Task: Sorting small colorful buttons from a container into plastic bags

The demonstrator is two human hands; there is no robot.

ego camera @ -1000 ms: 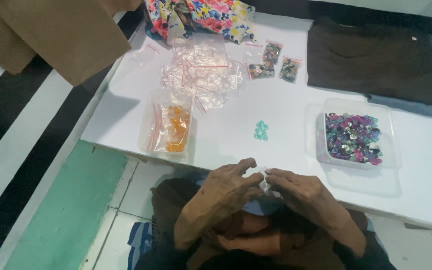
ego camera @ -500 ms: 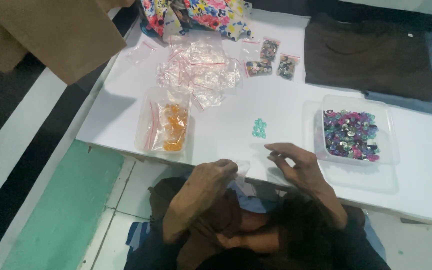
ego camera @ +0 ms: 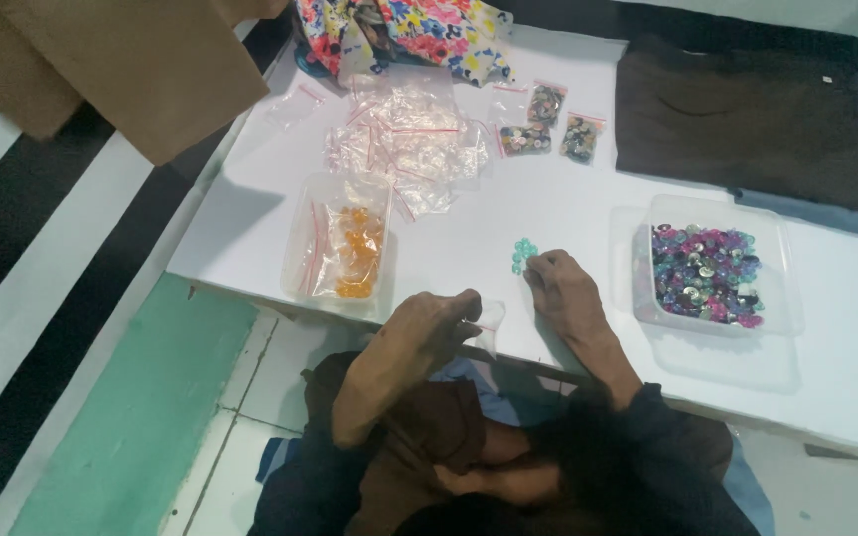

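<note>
My left hand holds a small clear plastic bag by its top at the near edge of the white table. My right hand rests on the table, fingertips touching a small cluster of teal buttons. To the right stands a clear tub full of mixed purple, blue and pink buttons.
A clear tub holding a bag of orange buttons stands to the left. Behind it lie a heap of empty clear bags, filled button bags, floral cloth and dark brown cloth. Tan cloth hangs at left.
My hands were together at the table edge; the right hand has moved forward to the teal buttons. The left hand stays near the edge with the small bag.
</note>
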